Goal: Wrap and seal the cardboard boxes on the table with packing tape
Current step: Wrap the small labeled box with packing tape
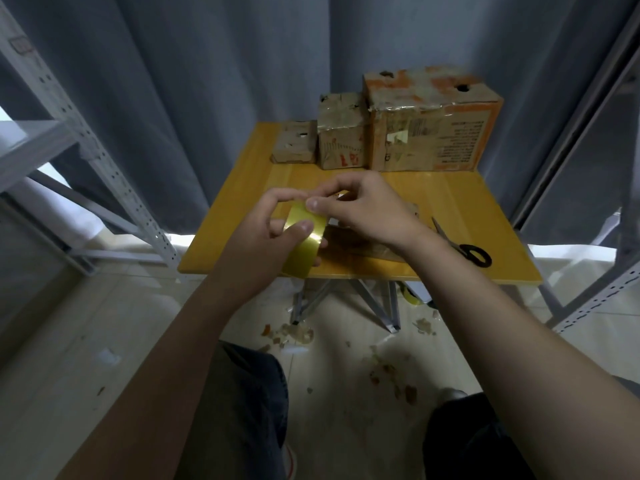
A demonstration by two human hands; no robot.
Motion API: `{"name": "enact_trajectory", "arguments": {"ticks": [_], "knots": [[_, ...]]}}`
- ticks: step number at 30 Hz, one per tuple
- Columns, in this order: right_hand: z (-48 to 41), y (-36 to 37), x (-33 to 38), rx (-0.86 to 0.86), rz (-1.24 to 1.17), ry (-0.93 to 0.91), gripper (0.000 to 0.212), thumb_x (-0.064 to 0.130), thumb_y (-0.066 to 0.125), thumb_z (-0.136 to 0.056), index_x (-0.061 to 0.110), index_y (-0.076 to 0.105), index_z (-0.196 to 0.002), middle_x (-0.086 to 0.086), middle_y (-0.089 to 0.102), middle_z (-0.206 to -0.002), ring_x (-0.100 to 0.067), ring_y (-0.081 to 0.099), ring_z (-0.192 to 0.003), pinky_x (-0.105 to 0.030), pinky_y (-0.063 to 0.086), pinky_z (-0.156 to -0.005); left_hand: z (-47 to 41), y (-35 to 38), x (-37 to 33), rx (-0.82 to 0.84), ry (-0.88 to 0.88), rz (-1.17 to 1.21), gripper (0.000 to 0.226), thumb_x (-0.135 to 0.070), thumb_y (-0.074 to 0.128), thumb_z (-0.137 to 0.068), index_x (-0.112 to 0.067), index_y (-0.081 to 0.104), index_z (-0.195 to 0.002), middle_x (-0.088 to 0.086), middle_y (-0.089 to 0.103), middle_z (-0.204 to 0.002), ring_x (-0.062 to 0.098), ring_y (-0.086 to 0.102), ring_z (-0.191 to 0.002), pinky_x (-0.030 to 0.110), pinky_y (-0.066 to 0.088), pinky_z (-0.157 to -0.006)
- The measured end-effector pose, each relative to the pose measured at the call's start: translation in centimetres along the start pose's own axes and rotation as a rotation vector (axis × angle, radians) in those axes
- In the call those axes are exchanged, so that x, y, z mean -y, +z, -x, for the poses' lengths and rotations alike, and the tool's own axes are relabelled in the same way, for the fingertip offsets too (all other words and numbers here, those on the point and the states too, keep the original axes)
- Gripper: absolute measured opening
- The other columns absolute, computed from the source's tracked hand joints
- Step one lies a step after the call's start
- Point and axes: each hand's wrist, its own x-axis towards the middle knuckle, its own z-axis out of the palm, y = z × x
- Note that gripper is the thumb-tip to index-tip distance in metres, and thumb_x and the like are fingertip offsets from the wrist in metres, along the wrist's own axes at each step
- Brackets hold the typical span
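My left hand [266,237] grips a yellowish roll of packing tape [304,244] above the front of the yellow table [485,216], thumb on the roll's outer face. My right hand [363,209] pinches at the tape's edge on top of the roll. A flat cardboard box [360,242] lies on the table under my right hand, mostly hidden. Three worn, taped cardboard boxes stand along the back edge: a small one [294,143], a middle one [341,133] and a large one [429,119].
Black-handled scissors [464,245] lie on the table at the right front. Grey metal shelving stands at the left [104,161] and right [588,188], with a grey curtain behind. Tape scraps litter the floor, where another tape roll [414,297] lies under the table.
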Motion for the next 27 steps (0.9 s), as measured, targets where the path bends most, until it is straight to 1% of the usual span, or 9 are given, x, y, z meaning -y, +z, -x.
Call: {"name": "enact_trajectory", "arguments": {"ticks": [3,6,8,11,17,21,23,24,27], "knots": [[0.4,0.0,0.4,-0.075,0.010,-0.031,0.006,0.023,0.077,-0.094,0.020,0.078,-0.089,-0.002,0.073,-0.102,-0.017,0.068,-0.097,-0.047,0.057,-0.091,0.3,0.7,0.3,-0.049,-0.006,0.034,0.029,-0.024,0.065,-0.100,-0.038,0.056,-0.124,0.008,0.080,-0.091,0.030,0.078,-0.075,0.033,0.062,-0.064],[0.5,0.0,0.9,-0.106,0.041,-0.027,0.009,0.023,0.077,-0.094,0.023,0.076,-0.085,0.002,0.069,-0.104,-0.017,0.066,-0.100,-0.052,0.056,-0.094,0.3,1.5,0.7,-0.076,-0.029,0.073,0.058,-0.024,0.068,-0.098,-0.032,0.035,-0.146,0.008,0.081,-0.090,0.028,0.079,-0.076,0.030,0.062,-0.065],[0.6,-0.2,1.2,-0.114,0.048,-0.008,0.009,0.024,0.077,-0.094,0.019,0.077,-0.087,0.004,0.068,-0.105,-0.015,0.065,-0.101,-0.052,0.055,-0.095,0.4,1.8,0.6,-0.120,-0.001,0.087,0.078,-0.029,0.073,-0.092,-0.050,0.023,-0.149,0.010,0.080,-0.086,0.031,0.079,-0.073,0.036,0.064,-0.065],[0.9,-0.6,1.5,-0.124,0.057,0.004,0.009,0.025,0.077,-0.095,0.017,0.077,-0.090,0.004,0.068,-0.106,-0.014,0.065,-0.102,-0.052,0.055,-0.096,0.6,1.9,0.0,-0.156,0.100,-0.086,0.045,-0.039,0.071,-0.090,-0.056,0.044,-0.122,0.014,0.074,-0.075,0.034,0.074,-0.067,0.050,0.062,-0.061],[1.4,-1.5,2.0,-0.184,0.151,-0.074,0.009,0.024,0.077,-0.094,0.023,0.075,-0.085,0.003,0.065,-0.108,-0.012,0.064,-0.093,-0.045,0.057,-0.090,0.1,2.9,-1.0,-0.167,0.121,-0.222,0.026,-0.042,0.069,-0.090,-0.053,0.055,-0.110,-0.004,0.071,-0.068,0.005,0.064,-0.058,0.016,0.046,-0.048],[2.4,-2.8,2.0,-0.292,0.341,-0.193,0.004,0.028,0.074,-0.096,0.028,0.073,-0.093,0.003,0.058,-0.115,-0.010,0.059,-0.093,-0.028,0.051,-0.079,-1.3,4.4,-2.1,-0.197,0.145,-0.182,0.021,-0.040,0.071,-0.088,-0.048,0.060,-0.105,-0.009,0.074,-0.074,0.002,0.066,-0.063,0.017,0.048,-0.051],[2.7,-3.7,1.7,-0.376,0.515,-0.204,0.032,0.036,0.069,-0.099,0.027,0.067,-0.131,-0.001,0.052,-0.130,-0.010,0.056,-0.098,-0.031,0.052,-0.082,-2.7,5.7,-2.8,-0.207,0.185,-0.108,0.019,-0.035,0.072,-0.092,-0.040,0.063,-0.107,-0.009,0.077,-0.077,0.006,0.071,-0.066,0.020,0.051,-0.055],[2.7,-4.4,1.4,-0.408,0.519,-0.172,0.056,0.039,0.068,-0.099,0.032,0.049,-0.152,-0.002,0.049,-0.138,-0.012,0.057,-0.102,-0.030,0.050,-0.085,-3.6,6.3,-3.1,-0.209,0.198,-0.075,0.019,-0.032,0.072,-0.094,-0.038,0.062,-0.108,-0.009,0.078,-0.079,0.012,0.073,-0.069,0.023,0.054,-0.056],[2.5,-6.8,1.0,-0.463,0.059,0.039,0.086,0.033,0.071,-0.097,0.039,0.017,-0.163,0.006,0.054,-0.143,-0.019,0.070,-0.098,-0.034,0.060,-0.081,-7.1,8.5,-4.1,-0.148,0.194,-0.008,0.027,-0.032,0.074,-0.095,-0.039,0.051,-0.110,-0.010,0.080,-0.085,0.017,0.076,-0.072,0.028,0.057,-0.057]]}}
